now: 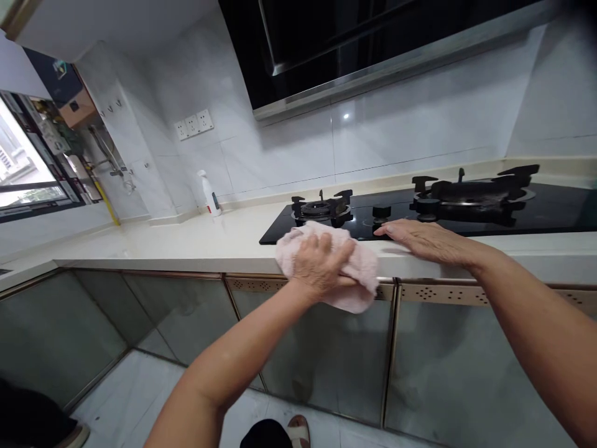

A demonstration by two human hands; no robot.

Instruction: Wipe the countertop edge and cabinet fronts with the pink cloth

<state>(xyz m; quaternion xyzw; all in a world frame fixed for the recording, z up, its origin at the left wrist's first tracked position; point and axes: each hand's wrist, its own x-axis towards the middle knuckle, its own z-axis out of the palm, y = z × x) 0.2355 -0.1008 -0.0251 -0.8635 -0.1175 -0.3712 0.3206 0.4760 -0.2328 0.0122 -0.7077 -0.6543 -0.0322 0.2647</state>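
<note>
My left hand (318, 264) presses a pale pink cloth (361, 264) against the front edge of the countertop (233, 236), its fingers bent over the fabric. Part of the cloth hangs down over the edge, in front of the cabinets. Its upper part touches the front rim of the black gas cooktop (280, 227). Farther right, my right hand (422, 239) lies flat at the cooktop's front edge with nothing in it. Its fingertips are close to a black control knob (381, 213).
Two burners, the left burner (321, 208) and the right burner (473, 194), have raised pan supports. A white spray bottle (209, 194) stands by the wall. The range hood (364, 50) overhangs the cooktop. A person's dark trouser leg (32, 414) shows at lower left.
</note>
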